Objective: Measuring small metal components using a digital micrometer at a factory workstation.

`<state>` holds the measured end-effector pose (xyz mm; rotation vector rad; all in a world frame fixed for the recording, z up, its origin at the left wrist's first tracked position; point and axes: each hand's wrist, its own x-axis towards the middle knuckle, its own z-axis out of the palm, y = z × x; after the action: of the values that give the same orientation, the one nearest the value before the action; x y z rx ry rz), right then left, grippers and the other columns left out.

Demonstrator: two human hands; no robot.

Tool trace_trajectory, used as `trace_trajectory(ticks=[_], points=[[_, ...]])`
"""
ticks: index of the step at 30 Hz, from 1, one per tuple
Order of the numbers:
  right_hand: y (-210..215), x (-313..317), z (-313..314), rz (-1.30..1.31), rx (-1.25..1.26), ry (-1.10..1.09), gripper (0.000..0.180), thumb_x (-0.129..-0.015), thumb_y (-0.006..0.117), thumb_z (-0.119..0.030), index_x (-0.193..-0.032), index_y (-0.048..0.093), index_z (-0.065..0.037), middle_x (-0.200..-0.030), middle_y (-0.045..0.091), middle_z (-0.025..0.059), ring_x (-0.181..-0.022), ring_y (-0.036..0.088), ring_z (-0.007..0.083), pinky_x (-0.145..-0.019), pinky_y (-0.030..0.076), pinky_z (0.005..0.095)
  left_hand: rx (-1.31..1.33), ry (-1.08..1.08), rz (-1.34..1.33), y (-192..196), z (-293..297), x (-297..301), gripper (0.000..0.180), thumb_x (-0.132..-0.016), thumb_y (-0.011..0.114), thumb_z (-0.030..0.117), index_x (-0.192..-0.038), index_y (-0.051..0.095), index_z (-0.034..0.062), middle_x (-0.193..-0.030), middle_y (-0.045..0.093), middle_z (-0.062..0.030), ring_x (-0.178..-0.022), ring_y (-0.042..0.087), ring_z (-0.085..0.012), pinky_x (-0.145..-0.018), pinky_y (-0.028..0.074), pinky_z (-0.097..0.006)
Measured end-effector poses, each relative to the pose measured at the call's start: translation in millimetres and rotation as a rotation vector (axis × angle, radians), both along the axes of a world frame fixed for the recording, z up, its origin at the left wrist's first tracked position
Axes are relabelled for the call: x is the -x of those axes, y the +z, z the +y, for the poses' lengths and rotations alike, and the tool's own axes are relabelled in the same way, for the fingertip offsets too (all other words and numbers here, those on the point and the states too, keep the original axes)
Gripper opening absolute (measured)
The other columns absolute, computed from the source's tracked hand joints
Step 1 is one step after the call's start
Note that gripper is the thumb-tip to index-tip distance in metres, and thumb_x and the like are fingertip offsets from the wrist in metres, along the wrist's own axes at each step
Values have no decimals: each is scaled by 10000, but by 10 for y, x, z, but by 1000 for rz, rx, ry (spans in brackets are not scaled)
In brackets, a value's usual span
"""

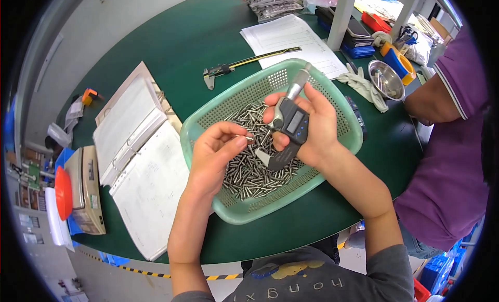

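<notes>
Left hand point(213, 149) pinched shut on a small metal pin point(248, 138), thumb and forefinger closed around it, held above the pale green basket point(343, 146) near its 9 o'clock wall. Right hand point(312, 128) wrapped around a digital micrometer point(289, 126), fingers gripping the dark body, thimble pointing to 1 o'clock, grey frame hanging toward 7 o'clock just beside the pin's tip. Below both, a heap of metal pins point(254, 172) filling the basket floor, thickest from centre to 6 o'clock. Basket's 6 o'clock corner near the curved edge of the green table point(197, 42). Open binder point(140, 162) just beside the basket at 9 o'clock, reaching the table edge. Caliper point(244, 63) at 12 o'clock, paper sheets point(291, 39) at 1 o'clock, grey glove point(364, 86) and steel bowl point(387, 79) at 2 o'clock. Another person's purple sleeve point(457, 94) at 3 o'clock. Bare tabletop widest toward 11 o'clock.
</notes>
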<state>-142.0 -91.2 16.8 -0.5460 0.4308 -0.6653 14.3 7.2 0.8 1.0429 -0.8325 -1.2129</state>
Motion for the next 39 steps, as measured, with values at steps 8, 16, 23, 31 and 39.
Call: trace_trajectory(ticks=[8,16,23,31,39], points=[[-13,10,36,-8,34,13,561,-871,211,-465,-967,506,3,-746,566,116,-423,480,189,-435,422,299,27,-79,-66,22,29,23,141,-771,593,25,-899,534,18,-876,586,-63,-817,536,-97,-734,431,-219],[15,28,20,-31,2,41,613,-867,171,-462,-941,527,32,-730,580,151,-435,490,208,-456,424,309,38,-94,-102,51,27,39,143,-767,592,14,-897,532,15,-868,580,-60,-820,532,-98,-745,428,-228],[36,32,37,-5,17,46,606,-868,178,-458,-937,528,31,-719,582,142,-420,482,207,-451,416,310,145,-119,-86,46,33,54,145,-756,594,-5,-886,531,6,-886,569,-78,-844,542,-127,-757,435,-246],[42,13,21,5,8,47,597,-866,186,-458,-936,529,27,-720,582,139,-414,479,205,-447,410,313,122,-99,-101,29,26,20,158,-745,592,-37,-885,530,0,-889,568,-84,-846,549,-136,-753,444,-249],[62,40,8,9,-64,68,599,-840,253,-507,-962,517,16,-728,572,139,-410,464,221,-409,395,309,152,-80,-230,87,44,58,120,-733,601,1,-845,559,-10,-890,575,-92,-833,539,-141,-748,427,-254]])
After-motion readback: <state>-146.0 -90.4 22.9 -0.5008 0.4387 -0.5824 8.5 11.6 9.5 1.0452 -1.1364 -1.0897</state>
